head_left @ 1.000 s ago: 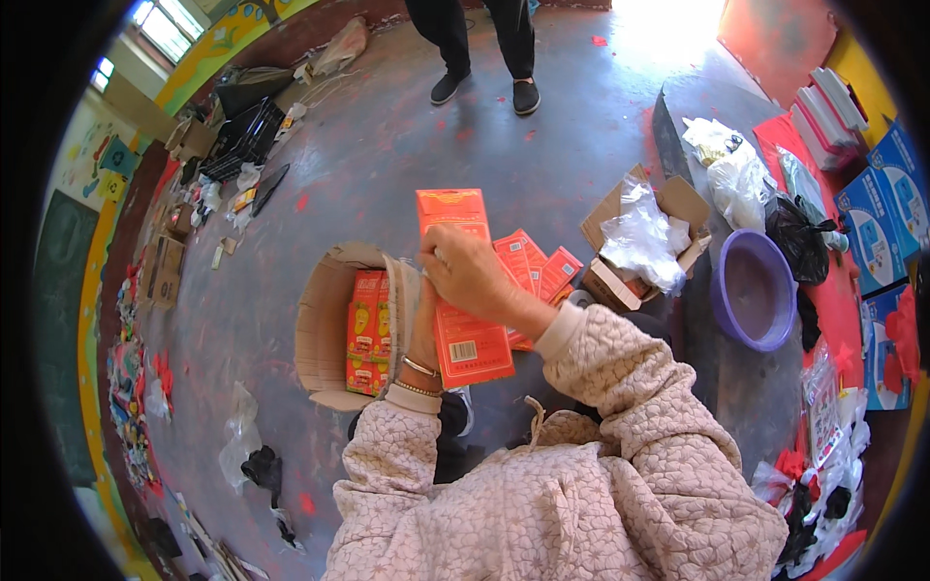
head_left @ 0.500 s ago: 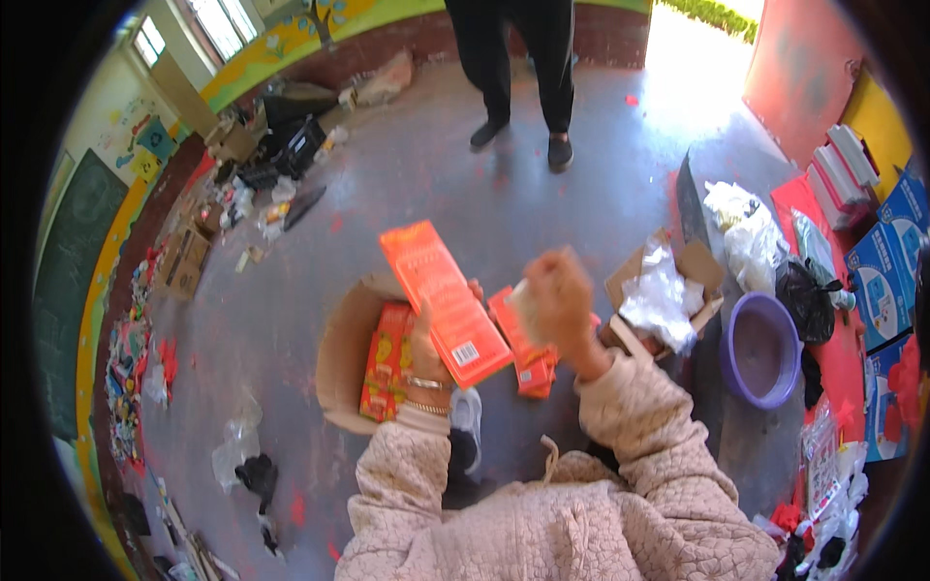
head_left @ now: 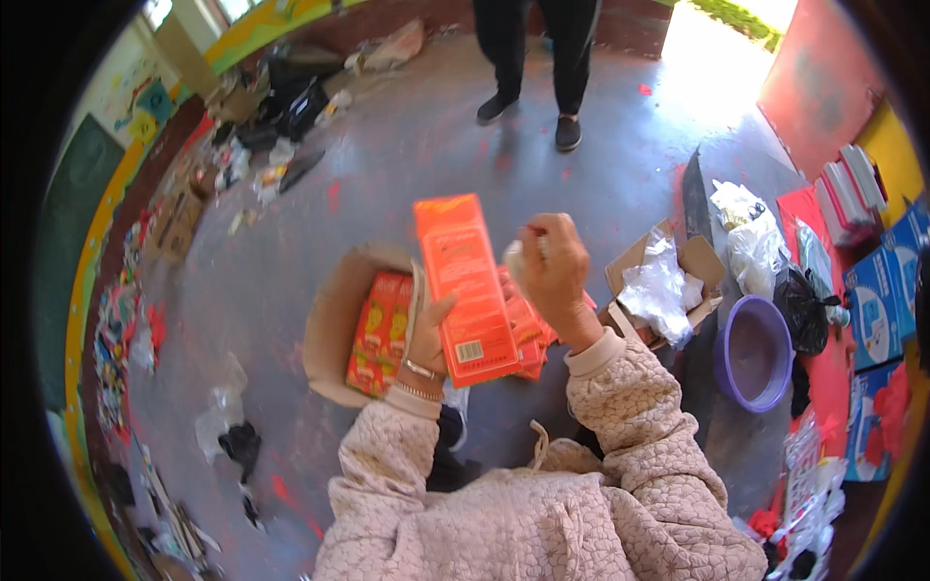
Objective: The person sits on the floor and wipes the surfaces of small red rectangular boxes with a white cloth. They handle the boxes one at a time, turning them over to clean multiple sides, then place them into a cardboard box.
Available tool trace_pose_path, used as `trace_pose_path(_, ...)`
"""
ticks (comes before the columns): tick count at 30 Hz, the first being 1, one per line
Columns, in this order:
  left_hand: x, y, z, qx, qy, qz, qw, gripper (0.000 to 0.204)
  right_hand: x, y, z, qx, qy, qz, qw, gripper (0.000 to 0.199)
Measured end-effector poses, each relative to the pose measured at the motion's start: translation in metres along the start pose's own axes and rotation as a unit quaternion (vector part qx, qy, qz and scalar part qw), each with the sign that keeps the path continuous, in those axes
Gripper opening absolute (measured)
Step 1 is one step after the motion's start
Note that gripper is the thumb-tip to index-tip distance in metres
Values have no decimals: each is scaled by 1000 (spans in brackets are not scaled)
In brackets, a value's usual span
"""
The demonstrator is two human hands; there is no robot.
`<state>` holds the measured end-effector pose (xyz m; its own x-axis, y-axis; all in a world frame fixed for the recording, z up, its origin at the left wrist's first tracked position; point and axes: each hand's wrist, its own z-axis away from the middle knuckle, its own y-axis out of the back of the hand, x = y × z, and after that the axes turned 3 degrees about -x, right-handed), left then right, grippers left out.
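Note:
My left hand (head_left: 427,332) grips a long orange box (head_left: 466,284) from its left side and holds it up, tilted, over an open cardboard carton (head_left: 334,324). Inside the carton lie more orange and yellow packets (head_left: 380,331). My right hand (head_left: 553,270) is raised just right of the box, fingers curled around something small and pale that I cannot make out. Several more orange boxes (head_left: 526,330) lie on the floor behind the held one.
Another person's legs and dark shoes (head_left: 531,108) stand at the far side of the grey floor. To the right are an open carton with white plastic (head_left: 662,286), a purple basin (head_left: 756,352), black and white bags and blue boxes (head_left: 879,298). Litter lines the left wall.
The orange box has swung from a leftward lean to nearly upright. My right hand has come off it and lifted to its right side. The view has shifted slightly.

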<state>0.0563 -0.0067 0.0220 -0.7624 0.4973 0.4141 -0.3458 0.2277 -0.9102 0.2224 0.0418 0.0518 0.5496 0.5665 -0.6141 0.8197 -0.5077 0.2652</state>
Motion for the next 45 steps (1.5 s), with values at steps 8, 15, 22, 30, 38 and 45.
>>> trace_pose_path(8, 118, 1, 69, 97, -74, -246, 962, 60, 32, 32, -20, -32, -99, 98, 990, 10)
trace_pose_path(15, 172, 152, 121, 312, -101, -696, 638, 75, 17, 20, 5, -171, -184, 71, 965, 12)
trace_pose_path(22, 137, 258, 99, 393, 121, -827, 384, 90, 14, 9, 16, -238, -161, 102, 952, 7)
trace_pose_path(30, 125, 299, 115, 381, 63, -836, 389, 117, 6, 1, 27, -279, -153, 93, 943, 3)
trace_pose_path(38, 103, 356, 126, 444, 414, -727, 321, 105, 6, -8, 36, -309, -130, 92, 937, 4)
trace_pose_path(45, 98, 414, 134, 442, 463, -694, 331, 93, 8, -10, 40, -322, -128, 102, 933, 3)
